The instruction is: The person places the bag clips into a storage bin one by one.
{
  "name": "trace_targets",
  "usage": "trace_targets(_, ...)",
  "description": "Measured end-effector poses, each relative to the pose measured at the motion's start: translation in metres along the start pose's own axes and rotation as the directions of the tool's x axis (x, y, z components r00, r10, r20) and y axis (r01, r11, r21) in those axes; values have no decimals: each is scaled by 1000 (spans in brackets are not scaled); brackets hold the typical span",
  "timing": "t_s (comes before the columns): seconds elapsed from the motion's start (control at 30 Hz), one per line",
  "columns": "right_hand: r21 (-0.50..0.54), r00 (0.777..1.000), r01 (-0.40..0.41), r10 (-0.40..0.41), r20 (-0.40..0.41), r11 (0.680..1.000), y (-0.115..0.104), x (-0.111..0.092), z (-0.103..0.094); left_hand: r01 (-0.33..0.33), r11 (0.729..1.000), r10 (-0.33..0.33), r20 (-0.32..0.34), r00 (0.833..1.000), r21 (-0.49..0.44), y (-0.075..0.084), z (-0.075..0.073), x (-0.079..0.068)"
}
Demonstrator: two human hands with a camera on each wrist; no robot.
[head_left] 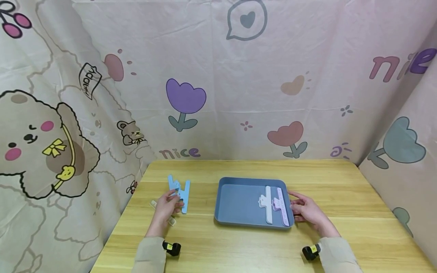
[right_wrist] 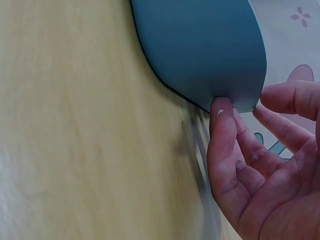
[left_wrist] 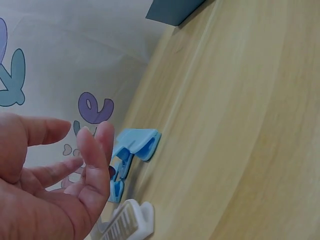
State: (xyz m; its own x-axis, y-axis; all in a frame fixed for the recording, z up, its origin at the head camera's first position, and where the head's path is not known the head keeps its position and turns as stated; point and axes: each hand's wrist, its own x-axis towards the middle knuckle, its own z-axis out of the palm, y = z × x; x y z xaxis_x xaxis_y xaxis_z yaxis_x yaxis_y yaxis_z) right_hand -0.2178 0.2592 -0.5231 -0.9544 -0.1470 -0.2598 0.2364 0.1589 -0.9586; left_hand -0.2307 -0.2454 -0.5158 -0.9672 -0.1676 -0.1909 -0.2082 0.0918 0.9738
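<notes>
My left hand (head_left: 166, 208) hovers at the left of the table with fingers loosely bent, and the left wrist view shows nothing between them. Beyond its fingertips lie light blue clips (head_left: 186, 196), partly covered by the hand in the head view. Under the hand are small whitish slotted pieces (head_left: 172, 221); whether they join is hidden. At the right, my right hand (head_left: 307, 212) touches the outer side of a blue-grey tray (head_left: 244, 223) with its fingertips, fingers lightly bent. Inside the tray's right part, a white clip (head_left: 269, 204) and a lilac clip (head_left: 282, 206) lie side by side.
The wooden table (head_left: 201, 250) carries everything. A printed curtain (head_left: 232, 76) hangs along its back and both sides. Each wrist wears a small black camera, as on the right sleeve (head_left: 338, 254).
</notes>
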Motion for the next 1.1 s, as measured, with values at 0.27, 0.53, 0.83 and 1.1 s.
trace_targets(0.27, 8, 1000, 19, -19, 19, 1000, 0, 1, -2, 12, 1000, -12, 22, 1000, -28, -2, 3, 2)
trace_targets(0.53, 13, 998, 51, -51, 37, 999, 3, 3, -3, 11, 1000, -11, 12, 1000, -13, -3, 5, 6)
trace_targets(0.83, 15, 998, 59, -60, 32, 998, 3, 4, -3, 7, 997, -5, -26, 1000, 76, -4, 10, 12)
trace_targets(1.1, 22, 999, 37, -38, 19, 999, 5, 4, -5, -2, 997, 4, -30, 1000, 72, -9, 13, 17)
